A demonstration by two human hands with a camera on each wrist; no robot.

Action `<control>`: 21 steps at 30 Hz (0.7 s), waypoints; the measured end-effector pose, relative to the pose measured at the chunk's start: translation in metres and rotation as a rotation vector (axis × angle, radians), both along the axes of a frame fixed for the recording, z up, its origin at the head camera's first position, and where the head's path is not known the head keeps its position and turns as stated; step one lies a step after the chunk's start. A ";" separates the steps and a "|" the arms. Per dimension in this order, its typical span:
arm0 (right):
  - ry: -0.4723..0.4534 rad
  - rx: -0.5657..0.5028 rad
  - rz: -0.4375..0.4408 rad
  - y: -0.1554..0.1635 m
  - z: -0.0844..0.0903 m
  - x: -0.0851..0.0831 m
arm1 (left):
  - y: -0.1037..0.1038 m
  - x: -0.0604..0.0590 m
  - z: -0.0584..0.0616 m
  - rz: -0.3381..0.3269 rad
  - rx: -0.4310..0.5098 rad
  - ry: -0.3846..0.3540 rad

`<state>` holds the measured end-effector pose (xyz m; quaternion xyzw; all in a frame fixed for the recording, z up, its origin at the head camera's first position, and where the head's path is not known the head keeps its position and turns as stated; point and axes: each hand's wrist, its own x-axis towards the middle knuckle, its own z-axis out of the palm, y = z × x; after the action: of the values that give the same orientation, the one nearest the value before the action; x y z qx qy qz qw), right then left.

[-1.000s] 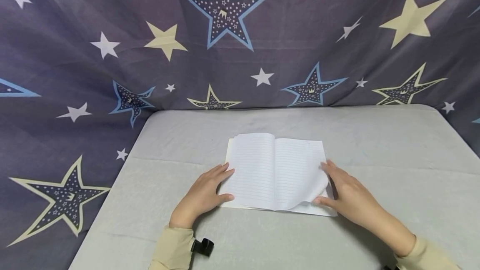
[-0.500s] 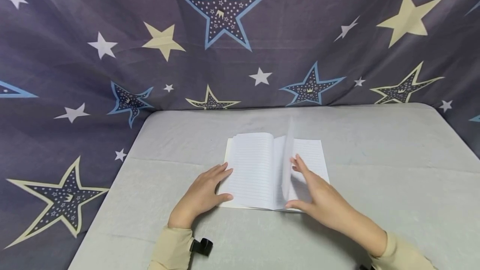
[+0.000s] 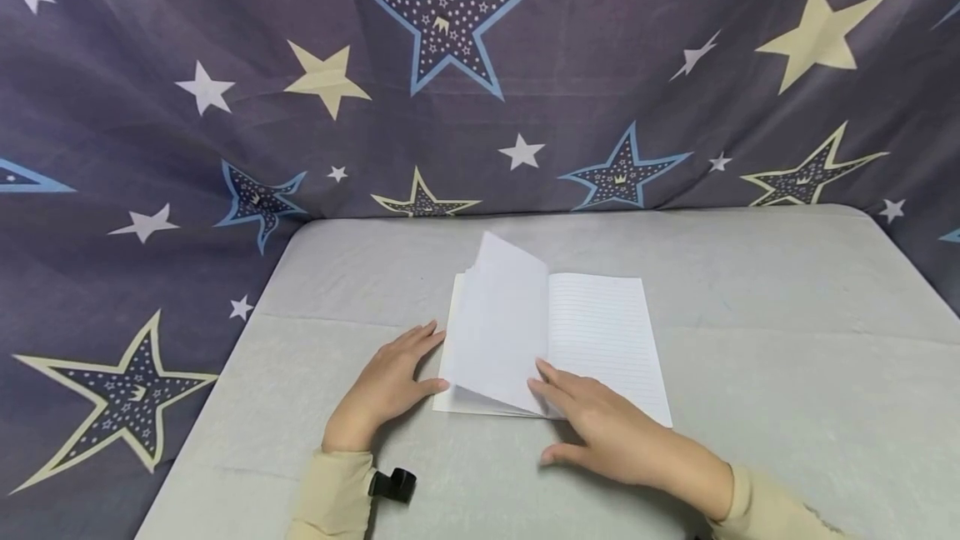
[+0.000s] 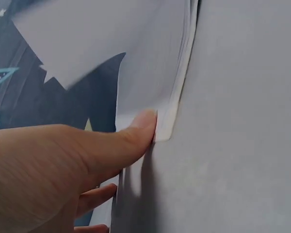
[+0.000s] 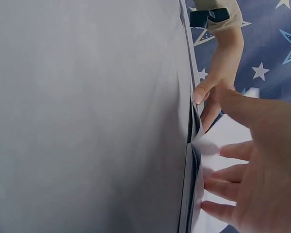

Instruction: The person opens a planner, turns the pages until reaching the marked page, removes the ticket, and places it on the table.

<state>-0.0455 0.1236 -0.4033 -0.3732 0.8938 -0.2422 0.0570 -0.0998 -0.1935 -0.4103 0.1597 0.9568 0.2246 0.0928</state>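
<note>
An open lined notebook point(image 3: 592, 340) lies near the middle of the grey surface point(image 3: 787, 340), closer to its near edge. The left hand point(image 3: 382, 390) rests flat at the notebook's left edge, fingers spread and relaxed, thumb against the near left corner. The right hand point(image 3: 607, 432) has straight fingers touching a raised page point(image 3: 498, 323) that stands tilted over the left half; its grip pinches nothing.
</note>
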 end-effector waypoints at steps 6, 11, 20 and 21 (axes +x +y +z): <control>-0.014 0.118 0.045 0.001 -0.002 0.003 | -0.006 -0.001 0.005 0.072 0.005 0.041; 0.007 0.134 0.055 0.002 -0.005 0.003 | 0.002 0.000 0.008 0.068 0.036 0.087; -0.009 0.059 0.065 0.006 0.000 0.004 | 0.018 0.007 0.001 -0.069 0.025 0.042; -0.002 0.032 0.064 0.008 0.002 0.004 | 0.018 0.007 0.001 -0.067 0.022 0.038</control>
<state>-0.0420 0.1315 -0.4012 -0.4005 0.8851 -0.2261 0.0715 -0.0925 -0.1755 -0.4098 0.1967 0.9499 0.2290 0.0805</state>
